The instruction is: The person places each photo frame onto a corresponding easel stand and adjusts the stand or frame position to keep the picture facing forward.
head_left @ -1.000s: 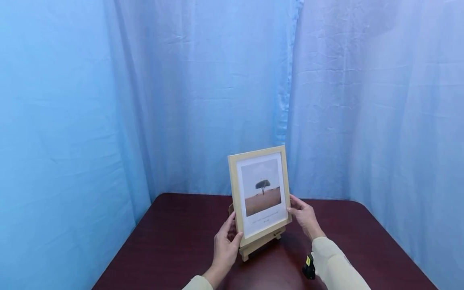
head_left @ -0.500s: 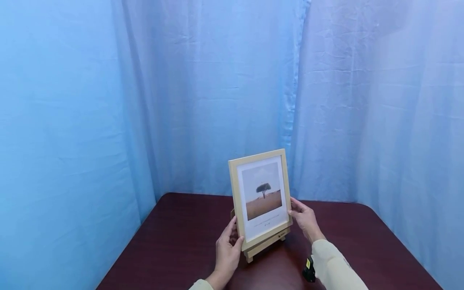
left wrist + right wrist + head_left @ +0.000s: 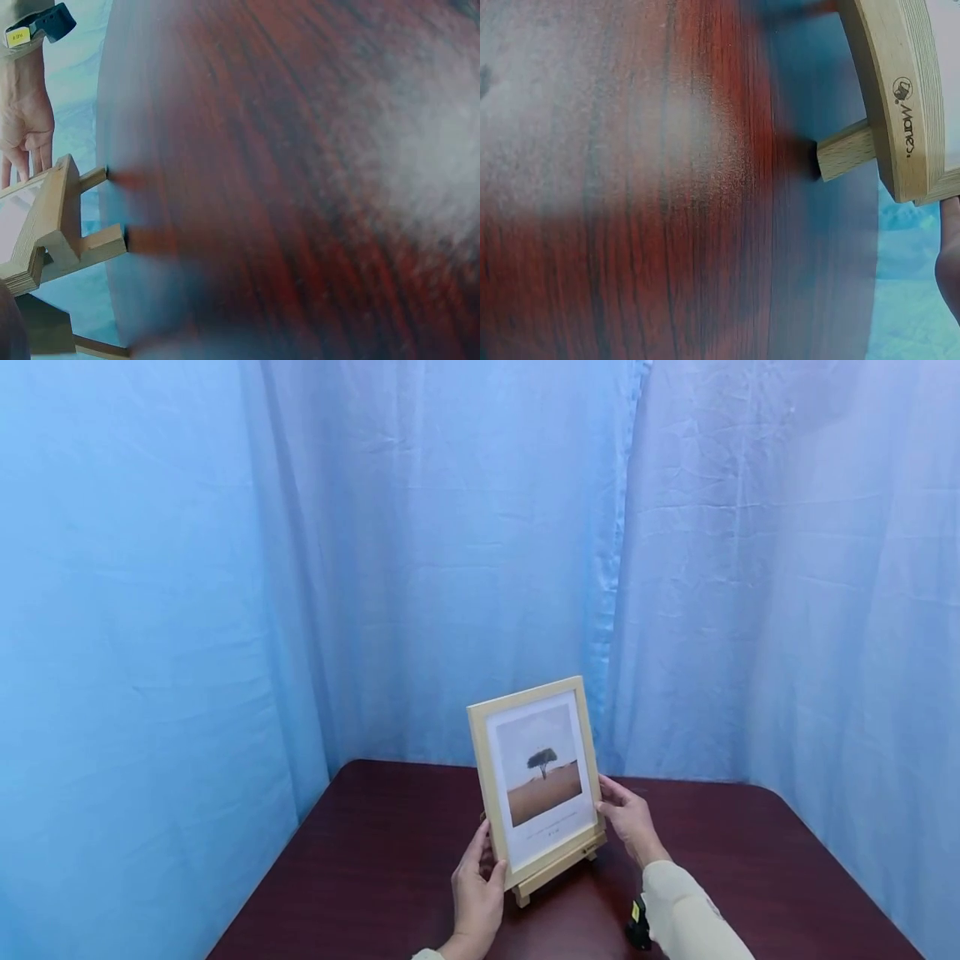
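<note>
A light wooden picture frame (image 3: 488,781) with a lone-tree print stands tilted back on a small wooden easel (image 3: 558,867). Its lower edge sits at the easel's front ledge, whose side shows in the left wrist view. My left hand (image 3: 478,897) grips the frame's lower left edge, thumb in front and fingers partly hidden behind. On the opposite edge, my right hand (image 3: 633,828) holds the frame low down, with the thumb at the front. The right wrist view shows the ledge (image 3: 881,90) with a printed logo, an easel foot (image 3: 847,150) on the table and part of that hand (image 3: 950,262).
The easel stands on a dark red-brown table (image 3: 735,860) with rounded far corners. Pale blue curtains (image 3: 450,568) hang behind the table and along both sides. A black device with a yellow label (image 3: 637,922) is strapped at the right wrist.
Both hands have lowered the picture frame slightly, and its bottom edge is now closer to the easel's ledge. The whole head view has shifted a little, so the table appears further right.
</note>
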A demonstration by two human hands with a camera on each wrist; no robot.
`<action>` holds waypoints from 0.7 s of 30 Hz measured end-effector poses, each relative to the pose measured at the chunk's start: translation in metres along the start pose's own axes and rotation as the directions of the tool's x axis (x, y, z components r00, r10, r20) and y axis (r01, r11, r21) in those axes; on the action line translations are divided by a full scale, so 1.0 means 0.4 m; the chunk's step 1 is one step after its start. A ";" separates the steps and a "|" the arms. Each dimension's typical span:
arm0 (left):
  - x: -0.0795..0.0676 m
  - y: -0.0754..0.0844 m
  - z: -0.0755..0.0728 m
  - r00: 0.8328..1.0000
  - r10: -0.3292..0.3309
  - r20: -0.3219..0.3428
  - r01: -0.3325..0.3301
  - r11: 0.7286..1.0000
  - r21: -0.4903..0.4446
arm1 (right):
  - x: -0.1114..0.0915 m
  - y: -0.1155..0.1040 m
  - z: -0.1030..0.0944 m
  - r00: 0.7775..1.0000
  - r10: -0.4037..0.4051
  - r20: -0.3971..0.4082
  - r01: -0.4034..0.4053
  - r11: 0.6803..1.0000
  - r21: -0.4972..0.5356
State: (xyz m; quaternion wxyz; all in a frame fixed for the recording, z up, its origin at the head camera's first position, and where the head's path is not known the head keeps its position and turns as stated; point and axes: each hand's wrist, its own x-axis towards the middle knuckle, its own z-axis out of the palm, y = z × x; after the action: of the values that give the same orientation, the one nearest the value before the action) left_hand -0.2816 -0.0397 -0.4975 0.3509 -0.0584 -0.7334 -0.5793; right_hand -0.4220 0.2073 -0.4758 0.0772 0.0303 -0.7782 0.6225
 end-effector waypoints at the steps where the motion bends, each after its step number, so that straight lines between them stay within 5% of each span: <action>1: -0.002 -0.002 0.000 1.000 -0.016 -0.006 0.016 1.000 0.002 | 0.000 0.002 0.001 1.000 0.002 0.001 -0.002 1.000 0.000; 12: 0.003 -0.011 0.000 0.991 -0.128 -0.024 0.129 0.992 0.018 | -0.008 -0.003 -0.001 1.000 0.020 0.010 -0.020 1.000 -0.020; 21: 0.015 -0.019 -0.009 0.991 -0.130 0.010 0.129 0.991 0.026 | -0.014 0.005 -0.004 1.000 0.002 0.010 -0.001 1.000 -0.030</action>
State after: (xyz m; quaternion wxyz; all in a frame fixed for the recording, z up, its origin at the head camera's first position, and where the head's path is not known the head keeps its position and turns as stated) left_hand -0.2882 -0.0472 -0.5001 0.3088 -0.0097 -0.7451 -0.5911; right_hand -0.4165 0.2091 -0.4784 0.0734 0.0316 -0.7879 0.6106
